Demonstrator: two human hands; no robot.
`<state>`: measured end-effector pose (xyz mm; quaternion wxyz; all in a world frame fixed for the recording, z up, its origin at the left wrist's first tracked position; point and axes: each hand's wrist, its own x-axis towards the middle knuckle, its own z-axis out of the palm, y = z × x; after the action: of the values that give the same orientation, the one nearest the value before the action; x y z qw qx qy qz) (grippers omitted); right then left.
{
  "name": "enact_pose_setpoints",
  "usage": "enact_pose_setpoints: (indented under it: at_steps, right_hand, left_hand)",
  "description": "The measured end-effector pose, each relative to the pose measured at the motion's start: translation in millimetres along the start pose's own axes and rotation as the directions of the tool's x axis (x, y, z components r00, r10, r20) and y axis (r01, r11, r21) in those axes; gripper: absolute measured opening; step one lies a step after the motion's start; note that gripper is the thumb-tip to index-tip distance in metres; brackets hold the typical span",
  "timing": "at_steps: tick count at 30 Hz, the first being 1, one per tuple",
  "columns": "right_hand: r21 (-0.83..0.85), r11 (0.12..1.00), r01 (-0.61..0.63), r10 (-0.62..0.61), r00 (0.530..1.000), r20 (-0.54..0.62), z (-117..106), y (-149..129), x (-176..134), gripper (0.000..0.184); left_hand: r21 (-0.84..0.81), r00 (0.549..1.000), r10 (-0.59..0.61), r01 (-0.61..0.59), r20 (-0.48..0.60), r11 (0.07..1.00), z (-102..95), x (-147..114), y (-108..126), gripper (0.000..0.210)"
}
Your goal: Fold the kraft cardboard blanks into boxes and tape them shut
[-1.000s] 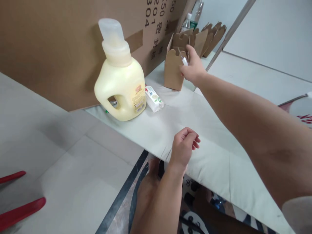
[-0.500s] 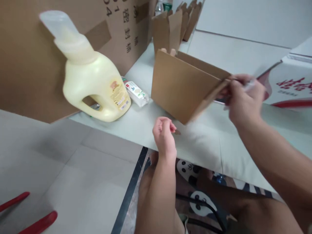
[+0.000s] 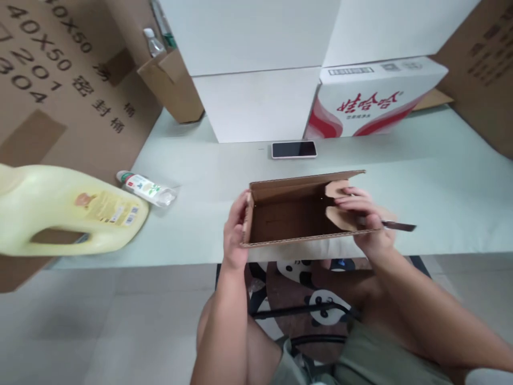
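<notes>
A small brown cardboard box [image 3: 292, 216], its open top facing me, is held between my two hands at the front of the table. My left hand [image 3: 235, 230] grips the box's left end, with the fingertips hidden behind the wall. At the right end, my right hand [image 3: 371, 222] is closed round the wall, with fingers over the two small inner flaps [image 3: 340, 218]. A thin dark flat object [image 3: 401, 226] sticks out to the right of that hand; its kind I cannot make out.
On the pale green cloth-covered table [image 3: 200, 219] lie a phone [image 3: 294, 149] and a clear bottle [image 3: 146, 188]. At left are a yellow detergent jug [image 3: 120, 219] and a large carton [image 3: 80, 107]. Behind stand a brown box [image 3: 178, 88] with bottles and a white-red carton [image 3: 372, 99].
The box has turned so that its opening faces me. My left hand has gone from free to gripping its left end. The view has swung right, bringing the phone into sight.
</notes>
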<state>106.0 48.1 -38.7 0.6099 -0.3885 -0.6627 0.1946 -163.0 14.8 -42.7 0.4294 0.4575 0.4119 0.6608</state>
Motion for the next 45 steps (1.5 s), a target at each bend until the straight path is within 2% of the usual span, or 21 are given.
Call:
enact_pose_setpoints:
  at_steps: [2,4,6,8,10,13,15,18,22,26,28,34,39,43,45]
  right_hand:
    - [0.025,1.0,0.006,-0.008,0.996,0.093,-5.6,11.0,-1.0,0.056]
    - [0.043,0.999,0.006,-0.012,0.99,0.142,-9.1,17.1,-0.2,0.067]
    - [0.048,0.999,0.011,-0.019,0.986,0.166,-10.5,17.1,2.9,0.066]
    - [0.049,0.998,0.028,-0.036,0.985,0.17,-10.4,13.3,6.7,0.058]
    - [0.037,0.999,0.028,-0.034,0.985,0.171,-10.1,9.5,9.0,0.053]
    - [0.013,1.0,0.012,-0.014,0.987,0.16,-10.0,9.4,7.5,0.058]
    - [0.018,0.999,0.034,-0.036,0.991,0.13,-10.2,12.3,4.4,0.056]
    - [0.034,0.999,0.031,-0.035,0.994,0.106,-9.2,14.6,0.1,0.047]
    - [0.039,0.996,-0.075,0.072,0.995,0.064,-5.6,9.5,-3.4,0.035]
    - [0.008,0.997,-0.074,0.074,0.997,0.023,-4.4,5.4,-4.9,0.036]
    - [-0.031,0.996,-0.079,0.08,0.997,0.019,-6.0,5.8,-3.8,0.042]
    - [-0.026,0.992,-0.123,0.126,0.98,0.157,-19.0,14.7,8.0,0.068]
    - [0.019,0.985,-0.173,0.163,0.953,0.254,-28.5,21.3,21.8,0.087]
    - [0.074,0.98,-0.186,0.16,0.949,0.273,-27.8,27.1,27.9,0.102]
    - [0.086,0.984,-0.155,0.127,0.956,0.263,-27.5,31.7,27.1,0.095]
  left_hand:
    - [0.009,0.993,0.091,-0.091,-0.076,0.996,5.9,-0.7,-3.5,0.054]
    - [0.0,0.971,0.223,-0.224,-0.09,0.975,14.0,-1.0,-5.5,0.055]
    - [0.016,0.947,0.315,-0.315,-0.055,0.949,22.2,-0.2,-7.6,0.054]
    - [0.074,0.925,0.378,-0.374,-0.048,0.925,28.2,1.8,-10.5,0.055]
    - [0.131,0.904,0.424,-0.414,-0.061,0.901,30.9,4.2,-13.3,0.056]
    - [0.265,0.88,0.473,-0.448,-0.036,0.854,30.2,6.1,-14.9,0.059]
    - [0.38,0.877,0.48,-0.446,0.004,0.811,29.0,5.5,-13.8,0.062]
    - [0.481,0.901,0.433,-0.383,0.006,0.789,30.1,2.8,-10.4,0.063]
    - [0.497,0.929,0.359,-0.271,-0.088,0.824,36.6,-0.9,-7.0,0.048]
    - [0.487,0.919,0.388,-0.306,-0.074,0.818,37.4,-1.3,-8.5,0.046]
    - [0.466,0.915,0.4,-0.331,-0.054,0.821,35.0,-0.8,-10.8,0.046]
    - [0.301,0.955,0.295,-0.277,-0.014,0.912,32.7,-1.7,-11.5,0.062]
    - [0.357,0.964,0.264,-0.252,0.015,0.9,35.0,-2.4,-8.3,0.067]
    - [0.36,0.93,0.359,-0.364,0.083,0.859,30.5,1.4,-17.3,0.07]
    - [0.366,0.905,0.411,-0.421,0.108,0.83,27.5,3.3,-21.0,0.07]
